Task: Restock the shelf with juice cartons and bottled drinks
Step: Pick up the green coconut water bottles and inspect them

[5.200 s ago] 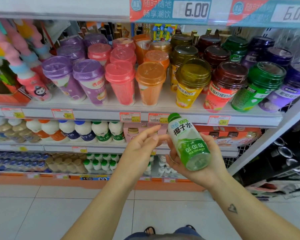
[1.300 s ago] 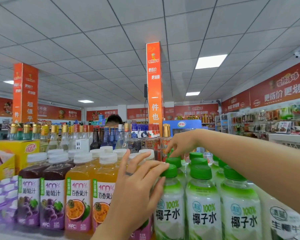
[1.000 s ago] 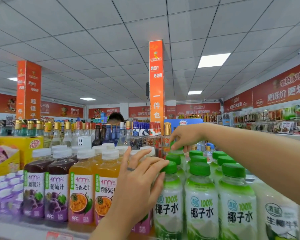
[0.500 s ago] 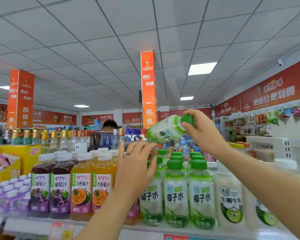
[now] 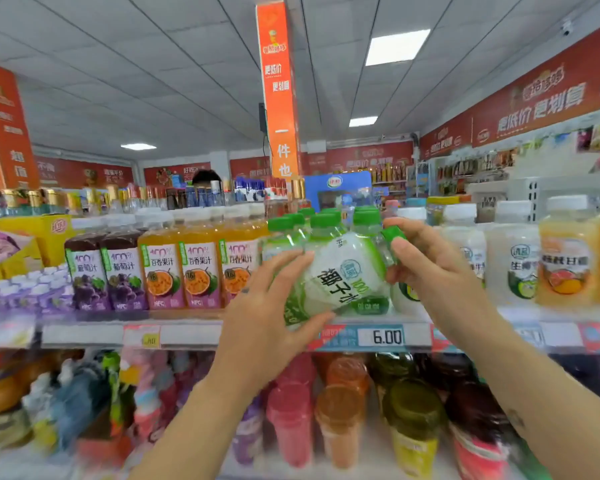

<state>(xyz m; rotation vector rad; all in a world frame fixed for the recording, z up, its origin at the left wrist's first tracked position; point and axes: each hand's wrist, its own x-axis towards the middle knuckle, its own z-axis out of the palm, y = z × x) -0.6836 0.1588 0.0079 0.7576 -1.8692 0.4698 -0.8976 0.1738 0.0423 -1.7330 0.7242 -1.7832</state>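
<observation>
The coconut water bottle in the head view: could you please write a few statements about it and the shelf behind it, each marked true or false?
1. The coconut water bottle is tilted, with its green cap at the right hand. True.
2. Only the right hand holds the bottle. False: the left hand grips its lower end too.
3. The price tag below the bottle reads 6.00. True.
4. The grape juice bottles stand to the right of the passion fruit juice bottles. False: they stand to their left.
</observation>
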